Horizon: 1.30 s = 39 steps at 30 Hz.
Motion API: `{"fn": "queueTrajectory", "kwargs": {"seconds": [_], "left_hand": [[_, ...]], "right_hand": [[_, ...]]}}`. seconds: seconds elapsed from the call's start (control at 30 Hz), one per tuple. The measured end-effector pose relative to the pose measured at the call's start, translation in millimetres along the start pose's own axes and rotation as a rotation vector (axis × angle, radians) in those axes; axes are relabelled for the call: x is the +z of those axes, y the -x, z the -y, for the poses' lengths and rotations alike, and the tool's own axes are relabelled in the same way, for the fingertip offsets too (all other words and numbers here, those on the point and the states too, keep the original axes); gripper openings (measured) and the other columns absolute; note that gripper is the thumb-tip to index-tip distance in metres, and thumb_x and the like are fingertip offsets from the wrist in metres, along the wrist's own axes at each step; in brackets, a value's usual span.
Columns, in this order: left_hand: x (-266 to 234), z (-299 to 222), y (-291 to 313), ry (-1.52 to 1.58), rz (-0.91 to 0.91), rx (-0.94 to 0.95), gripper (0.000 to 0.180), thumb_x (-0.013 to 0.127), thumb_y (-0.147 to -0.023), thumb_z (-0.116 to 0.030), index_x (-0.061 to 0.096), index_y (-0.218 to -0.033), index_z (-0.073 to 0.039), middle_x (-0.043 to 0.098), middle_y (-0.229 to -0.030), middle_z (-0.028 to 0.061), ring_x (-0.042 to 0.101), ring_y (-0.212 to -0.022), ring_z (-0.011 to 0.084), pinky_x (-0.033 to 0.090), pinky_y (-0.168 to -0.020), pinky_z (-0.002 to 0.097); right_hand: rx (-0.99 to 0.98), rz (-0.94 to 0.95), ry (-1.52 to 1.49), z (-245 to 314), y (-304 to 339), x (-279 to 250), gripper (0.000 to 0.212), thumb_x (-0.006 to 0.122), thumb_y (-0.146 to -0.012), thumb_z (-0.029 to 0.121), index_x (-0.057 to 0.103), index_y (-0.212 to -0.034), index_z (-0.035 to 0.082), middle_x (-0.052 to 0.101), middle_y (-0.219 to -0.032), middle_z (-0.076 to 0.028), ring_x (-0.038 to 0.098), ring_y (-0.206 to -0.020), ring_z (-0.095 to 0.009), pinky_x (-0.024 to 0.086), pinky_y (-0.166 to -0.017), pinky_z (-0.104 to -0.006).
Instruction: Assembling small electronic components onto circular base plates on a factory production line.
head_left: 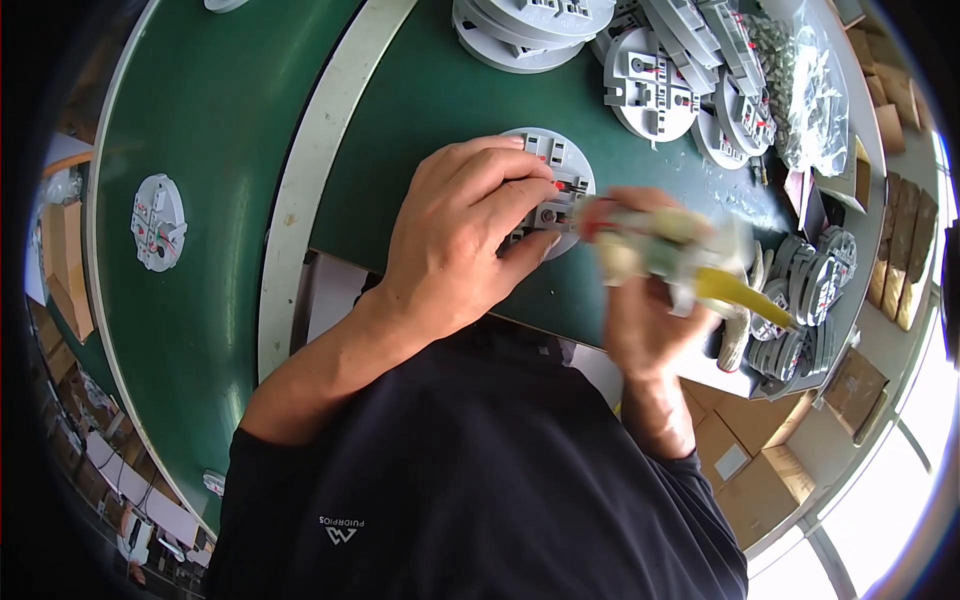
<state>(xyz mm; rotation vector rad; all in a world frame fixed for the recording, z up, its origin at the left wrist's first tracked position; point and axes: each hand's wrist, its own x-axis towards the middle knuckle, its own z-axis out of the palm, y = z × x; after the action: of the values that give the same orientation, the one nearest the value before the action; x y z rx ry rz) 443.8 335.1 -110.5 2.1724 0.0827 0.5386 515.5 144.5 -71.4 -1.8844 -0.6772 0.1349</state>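
My left hand (455, 220) is bent over a round grey plastic base (576, 155) on the green bench. Its fingers grip the disc from the left, the thumb at the near side and the fingertips beside a small red part. Much of the disc's left half is hidden under the hand. Just to the right, my right hand (645, 320) is closed around a hand tool (665, 245), smeared by motion. The tool has a pale and green body, a reddish end toward the disc and a yellow hose-like tail; its exact kind cannot be made out.
More round bases (655, 85) are piled at the back, with others (800, 290) stacked at the right. A clear bag (815, 90) of small grey parts lies at the far right. Left of a pale rail (330, 130), a green belt (220, 100) carries a single disc (158, 222).
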Motion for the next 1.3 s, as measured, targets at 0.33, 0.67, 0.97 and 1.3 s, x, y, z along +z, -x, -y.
{"fn": "queueTrajectory", "kwargs": {"seconds": [0.33, 0.67, 0.97, 1.3], "left_hand": [[-3.8, -15.0, -15.5, -0.185, 0.044, -0.025, 0.016, 0.091, -0.078, -0.01, 0.081, -0.09, -0.01, 0.078, -0.108, -0.0009, 0.068, -0.132, 0.0255, 0.037, -0.123, 0.0598], [1.8, 5.0, -29.6, -0.105, 0.222, 0.214, 0.008, 0.077, -0.087, -0.019, 0.082, -0.092, -0.014, 0.076, -0.11, -0.0016, 0.066, -0.13, 0.0272, 0.036, -0.124, 0.061], [-4.9, -22.6, -39.1, -0.287, 0.138, 0.119, 0.01, 0.081, -0.085, -0.018, 0.083, -0.094, -0.014, 0.075, -0.113, -0.0018, 0.065, -0.13, 0.0273, 0.042, -0.12, 0.058], [-9.2, 7.2, -54.1, -0.176, 0.261, 0.327, 0.012, 0.083, -0.081, -0.016, 0.082, -0.091, -0.01, 0.075, -0.108, 0.0003, 0.066, -0.122, 0.0286, 0.05, -0.108, 0.0498]], "right_hand": [[0.034, 0.113, 0.847, -3.6, -34.0, -79.0, 0.089, 0.086, -0.08, 0.001, 0.049, -0.162, 0.0, 0.059, -0.158, -0.022, 0.058, -0.143, -0.037, 0.047, -0.117, -0.0486], [-0.129, 0.428, 0.515, -26.7, -32.9, 6.5, 0.122, 0.1, -0.069, 0.033, 0.035, -0.164, -0.009, 0.051, -0.159, -0.032, 0.049, -0.148, -0.051, 0.041, -0.124, -0.0553], [-0.143, 0.351, 0.481, -34.1, -39.0, 8.3, 0.119, 0.098, -0.07, 0.035, 0.038, -0.163, -0.009, 0.053, -0.156, -0.032, 0.05, -0.147, -0.05, 0.04, -0.125, -0.056], [-0.153, 0.37, 0.419, -29.5, -43.0, 4.6, 0.115, 0.096, -0.068, 0.033, 0.041, -0.161, -0.006, 0.053, -0.156, -0.03, 0.05, -0.148, -0.049, 0.039, -0.126, -0.0565]]}}
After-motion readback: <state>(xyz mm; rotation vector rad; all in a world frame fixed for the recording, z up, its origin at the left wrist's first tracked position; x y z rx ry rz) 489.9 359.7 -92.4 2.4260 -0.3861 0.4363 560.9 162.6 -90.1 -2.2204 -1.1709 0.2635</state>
